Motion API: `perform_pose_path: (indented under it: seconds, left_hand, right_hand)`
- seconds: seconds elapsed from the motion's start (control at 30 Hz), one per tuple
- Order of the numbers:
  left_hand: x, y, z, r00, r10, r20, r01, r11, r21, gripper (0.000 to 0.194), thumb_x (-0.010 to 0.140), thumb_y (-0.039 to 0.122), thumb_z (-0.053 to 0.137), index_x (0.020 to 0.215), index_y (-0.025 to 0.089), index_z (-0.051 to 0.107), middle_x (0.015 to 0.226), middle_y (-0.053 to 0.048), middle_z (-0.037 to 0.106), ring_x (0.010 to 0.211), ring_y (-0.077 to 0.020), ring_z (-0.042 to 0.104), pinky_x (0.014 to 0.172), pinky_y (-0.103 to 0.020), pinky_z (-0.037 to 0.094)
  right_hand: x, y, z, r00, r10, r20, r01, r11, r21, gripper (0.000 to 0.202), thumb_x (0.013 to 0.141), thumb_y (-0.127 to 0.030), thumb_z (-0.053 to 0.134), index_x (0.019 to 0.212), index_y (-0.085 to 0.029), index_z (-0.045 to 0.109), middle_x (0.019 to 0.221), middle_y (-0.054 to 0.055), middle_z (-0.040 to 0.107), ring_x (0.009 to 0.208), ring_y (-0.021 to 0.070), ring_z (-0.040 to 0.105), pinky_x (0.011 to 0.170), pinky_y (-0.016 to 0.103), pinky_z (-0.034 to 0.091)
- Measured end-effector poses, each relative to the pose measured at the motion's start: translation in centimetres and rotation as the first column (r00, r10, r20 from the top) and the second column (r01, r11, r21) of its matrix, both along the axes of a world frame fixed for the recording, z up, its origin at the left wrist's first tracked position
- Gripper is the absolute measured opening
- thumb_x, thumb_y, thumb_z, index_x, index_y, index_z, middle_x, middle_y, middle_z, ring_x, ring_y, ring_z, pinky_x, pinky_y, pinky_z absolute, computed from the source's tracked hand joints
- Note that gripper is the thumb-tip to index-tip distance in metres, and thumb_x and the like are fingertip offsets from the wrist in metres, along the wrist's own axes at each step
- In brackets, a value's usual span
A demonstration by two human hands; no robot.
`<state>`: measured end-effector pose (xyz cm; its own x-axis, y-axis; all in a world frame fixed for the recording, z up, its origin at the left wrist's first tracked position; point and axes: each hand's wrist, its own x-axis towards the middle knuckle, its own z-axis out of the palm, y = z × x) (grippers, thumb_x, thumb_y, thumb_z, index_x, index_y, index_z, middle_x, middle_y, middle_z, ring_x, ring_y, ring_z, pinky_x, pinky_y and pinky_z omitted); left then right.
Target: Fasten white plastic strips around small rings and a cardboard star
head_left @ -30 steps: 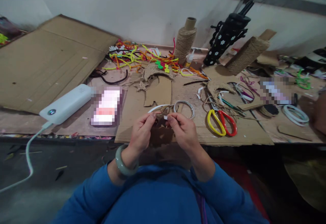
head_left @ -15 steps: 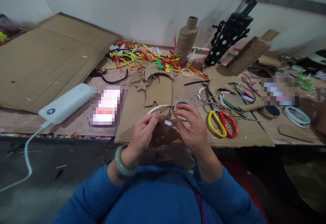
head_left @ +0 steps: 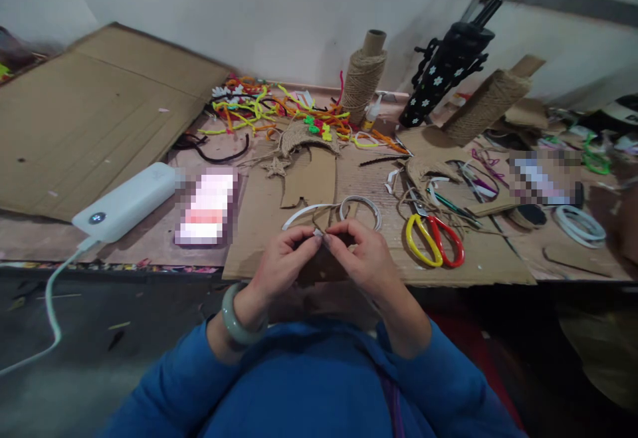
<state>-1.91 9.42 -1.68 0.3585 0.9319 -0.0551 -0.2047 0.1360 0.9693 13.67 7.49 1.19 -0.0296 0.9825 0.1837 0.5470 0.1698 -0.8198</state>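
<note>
My left hand point(head_left: 284, 265) and my right hand point(head_left: 366, 258) meet fingertip to fingertip over the table's front edge, both closed in a pinch. A small white piece of tape point(head_left: 318, 232) shows between them, against the end of a brown twine point(head_left: 319, 217). Part of that twine is hidden by my fingers. Just beyond my hands, a loosened roll of white tape point(head_left: 377, 212) lies on a cardboard sheet point(head_left: 259, 238). Farther back are a twine-covered crescent point(head_left: 294, 137) with green and yellow bits on it and a twine-wrapped star point(head_left: 274, 167).
Scissors point(head_left: 441, 242) with yellow and red handles lie right of my hands. A phone point(head_left: 207, 209) and a white power bank point(head_left: 129, 202) are at left. Twine spools point(head_left: 366, 79) and a black flowered holder point(head_left: 433, 79) stand behind, beside colourful pipe cleaners point(head_left: 259, 106).
My right hand has moved left from beside the tape roll, bringing the small white piece to my left fingertips. Its spread fingers have closed into a pinch.
</note>
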Motion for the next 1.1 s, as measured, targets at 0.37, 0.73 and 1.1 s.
perform_pose_path:
  seconds: [0.37, 0.73, 1.1]
  left_hand:
    - [0.0, 0.0, -0.3, 0.993, 0.121, -0.012, -0.121, 0.992, -0.038, 0.036, 0.081, 0.048, 0.061, 0.066, 0.016, 0.066, 0.058, 0.002, 0.051, 0.054, -0.0096, 0.046, 0.05, -0.021, 0.036]
    - [0.1, -0.3, 0.7, 0.986, -0.031, -0.161, 0.042, 0.997, 0.069, 0.03, 0.073, 0.041, 0.069, 0.059, 0.015, 0.061, 0.053, 0.003, 0.049, 0.05, -0.0089, 0.042, 0.046, -0.021, 0.031]
    - [0.3, 0.1, 0.4, 0.994, 0.094, -0.048, -0.096, 0.994, -0.047, 0.027, 0.073, 0.035, 0.064, 0.056, 0.017, 0.054, 0.053, 0.003, 0.046, 0.052, -0.0095, 0.04, 0.049, -0.022, 0.032]
  right_hand:
    - [-0.3, -0.4, -0.7, 0.936, 0.011, -0.353, -0.04, 0.996, -0.075, 0.013, 0.079, -0.03, 0.061, 0.088, -0.021, 0.062, 0.07, -0.001, 0.063, 0.061, 0.0118, 0.058, 0.051, 0.022, 0.045]
    - [-1.1, 1.6, -1.6, 0.804, -0.223, -0.552, 0.258, 0.966, -0.014, 0.02, 0.074, -0.038, 0.066, 0.072, -0.021, 0.056, 0.062, -0.004, 0.056, 0.055, 0.0114, 0.053, 0.051, 0.024, 0.045]
    - [1.2, -0.1, -0.9, 0.976, -0.149, -0.156, 0.188, 0.943, 0.274, 0.01, 0.086, -0.029, 0.057, 0.09, -0.023, 0.064, 0.083, 0.003, 0.067, 0.08, 0.0184, 0.063, 0.075, 0.034, 0.052]
